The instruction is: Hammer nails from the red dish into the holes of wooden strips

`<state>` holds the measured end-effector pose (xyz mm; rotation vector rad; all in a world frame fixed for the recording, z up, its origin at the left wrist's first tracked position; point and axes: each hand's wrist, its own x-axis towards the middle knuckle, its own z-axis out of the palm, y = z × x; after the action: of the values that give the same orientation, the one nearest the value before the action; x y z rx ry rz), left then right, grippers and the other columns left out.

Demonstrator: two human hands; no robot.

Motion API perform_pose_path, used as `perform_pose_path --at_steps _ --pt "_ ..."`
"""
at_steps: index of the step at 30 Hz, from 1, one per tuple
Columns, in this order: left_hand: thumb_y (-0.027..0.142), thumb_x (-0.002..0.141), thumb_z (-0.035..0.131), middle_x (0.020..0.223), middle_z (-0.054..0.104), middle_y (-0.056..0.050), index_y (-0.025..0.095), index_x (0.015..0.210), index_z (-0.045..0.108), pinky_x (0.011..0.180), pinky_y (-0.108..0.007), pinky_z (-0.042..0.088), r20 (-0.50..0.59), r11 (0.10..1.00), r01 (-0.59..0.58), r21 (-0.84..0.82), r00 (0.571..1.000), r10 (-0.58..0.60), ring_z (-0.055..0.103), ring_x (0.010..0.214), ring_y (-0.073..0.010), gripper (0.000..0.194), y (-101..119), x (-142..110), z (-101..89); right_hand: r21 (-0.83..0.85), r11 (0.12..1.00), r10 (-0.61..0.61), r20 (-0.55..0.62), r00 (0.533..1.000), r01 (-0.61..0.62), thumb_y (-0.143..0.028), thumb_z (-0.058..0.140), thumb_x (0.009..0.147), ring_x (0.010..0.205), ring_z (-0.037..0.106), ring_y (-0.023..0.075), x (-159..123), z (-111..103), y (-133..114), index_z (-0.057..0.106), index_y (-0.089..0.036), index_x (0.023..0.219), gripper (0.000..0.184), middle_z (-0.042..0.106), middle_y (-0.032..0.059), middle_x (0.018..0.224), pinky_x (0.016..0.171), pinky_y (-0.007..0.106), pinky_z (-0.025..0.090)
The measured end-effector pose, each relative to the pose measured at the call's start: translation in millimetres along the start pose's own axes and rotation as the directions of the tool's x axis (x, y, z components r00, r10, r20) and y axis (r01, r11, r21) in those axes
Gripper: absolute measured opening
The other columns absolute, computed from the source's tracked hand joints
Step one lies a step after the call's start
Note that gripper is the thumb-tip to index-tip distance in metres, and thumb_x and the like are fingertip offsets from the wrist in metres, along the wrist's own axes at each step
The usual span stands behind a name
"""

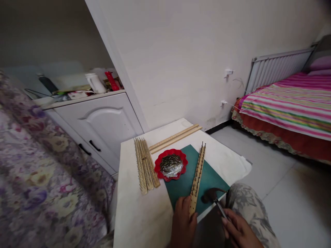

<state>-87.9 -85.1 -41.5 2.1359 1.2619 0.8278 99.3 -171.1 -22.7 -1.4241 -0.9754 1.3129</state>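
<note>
My left hand [184,220] is closed around the near end of a narrow wooden strip [193,203]. Two rows of upright nails [200,160] stand along the strip's far part, and bare holes show close to my fingers. The strip lies on a dark green mat [181,187]. In my right hand [239,227] is a claw hammer [218,203], held by its handle. Its head hangs over the mat's right edge, a little to the right of the strip. A red scalloped bowl [158,165] full of loose nails [171,166] rests partly on the mat.
Several nail-studded strips [146,165] lie on the white table [134,217] left of the bowl. Wooden strips without visible nails [176,137] lie at the back. A cabinet [103,127] and floral curtain [51,172] stand left; a bed [292,100] is at right.
</note>
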Motion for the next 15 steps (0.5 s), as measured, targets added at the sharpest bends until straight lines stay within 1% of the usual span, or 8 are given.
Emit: perform_pose_path --at_steps 2,4,6,9,12,15 --pt "0.019 0.073 0.059 0.115 0.056 -0.01 0.023 0.121 0.054 0.092 -0.037 0.044 0.01 0.999 0.007 -0.043 1.0 -0.007 0.053 0.106 -0.0248 0.048 3.5 0.4 -0.2 0.001 1.0 0.021 -0.016 1.0 -0.02 -0.063 0.046 0.077 0.034 0.03 0.0061 -0.9 -0.4 -1.7 0.055 -0.019 0.086 0.046 0.044 -0.0082 0.052 0.035 0.018 0.02" --pt "0.023 0.079 0.056 0.111 0.057 -0.009 0.022 0.118 0.055 0.089 -0.035 0.045 0.013 0.997 0.01 -0.081 1.0 -0.009 0.054 0.102 -0.0234 0.039 8.4 6.1 -5.6 0.003 0.999 0.038 -0.046 0.998 -0.037 -0.063 0.047 0.077 0.034 0.029 0.006 -1.7 -1.0 -1.7 0.054 -0.019 0.086 0.046 0.044 -0.0083 0.051 0.035 0.018 0.018" --pt "0.025 0.086 0.046 0.104 0.059 -0.009 0.022 0.11 0.059 0.086 -0.033 0.046 0.01 0.993 -0.006 -0.115 1.0 0.008 0.055 0.098 -0.0212 0.028 13.3 17.8 -13.2 -0.001 1.0 0.031 -0.07 0.997 -0.031 -0.062 0.047 0.077 0.036 0.03 0.0066 -1.9 -2.1 -0.4 0.053 -0.019 0.086 0.045 0.044 -0.0081 0.051 0.035 0.018 0.019" --pt "0.025 0.09 0.038 0.096 0.06 -0.007 0.02 0.1 0.062 0.082 -0.031 0.046 0.03 0.986 -0.062 -0.156 0.997 0.068 0.056 0.092 -0.0187 0.026 16.1 42.9 -19.5 -0.022 1.0 0.004 -0.064 0.998 -0.006 -0.06 0.047 0.078 0.037 0.032 0.007 -1.3 -4.3 1.3 0.052 -0.018 0.085 0.043 0.046 -0.0077 0.051 0.037 0.019 0.021" --pt "0.025 0.091 0.037 0.094 0.061 -0.006 0.019 0.095 0.064 0.08 -0.029 0.046 0.062 0.975 -0.122 -0.184 0.989 0.136 0.057 0.089 -0.0172 0.028 11.0 66.1 -14.6 -0.023 1.0 0.018 -0.037 0.999 -0.019 -0.06 0.046 0.079 0.034 0.03 0.0058 -0.6 -5.9 1.5 0.051 -0.018 0.088 0.043 0.045 -0.0085 0.05 0.035 0.019 0.019" --pt "0.026 0.091 0.038 0.092 0.061 -0.005 0.02 0.096 0.066 0.08 -0.028 0.045 0.071 0.962 -0.164 -0.217 0.981 0.183 0.057 0.088 -0.0163 0.029 2.1 79.1 -4.6 -0.013 0.999 0.048 -0.048 0.998 -0.049 -0.06 0.046 0.079 0.032 0.029 0.0056 -0.4 -6.0 1.6 0.051 -0.019 0.09 0.043 0.044 -0.0087 0.05 0.032 0.018 0.017"
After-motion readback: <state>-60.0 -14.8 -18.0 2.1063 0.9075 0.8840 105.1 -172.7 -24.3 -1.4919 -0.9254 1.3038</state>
